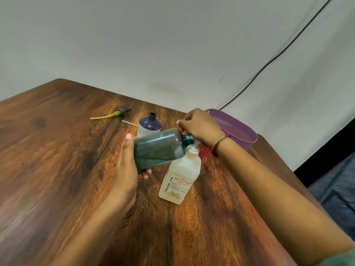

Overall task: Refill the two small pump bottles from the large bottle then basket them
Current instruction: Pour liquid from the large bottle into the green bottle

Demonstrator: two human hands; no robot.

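Nearest, two bare forearms reach over a wooden worktop (57,169). Just beyond them stands the large bottle (177,181), pale, translucent and labelled, upright with its white neck open. The left hand (125,166) is wrapped around the base of a teal pump bottle (159,148), which is held almost horizontal with its open mouth just above the large bottle's neck. The right hand (199,127), a red thread at its wrist, is curled closed at that mouth; something white shows beneath it, but whether it grips this or the neck cannot be told. Dark liquid lies along the teal bottle's lower side.

Judged from its thin plastic wall, the teal bottle is light and will dent under a hard squeeze; smooth sides may slip if wet, so a full wrap at mid-body seems the safest hold. The large bottle looks heavier and stiffer, best taken around its flat-sided body.

Farther off stands a purple pump bottle (149,125), uncapped, with a white dip tube (129,123) lying beside it. To the far left lies a pump head (119,113) with a yellow tube. At the far right, a purple basket (247,139) sits at the worktop's edge, nothing visible in it.
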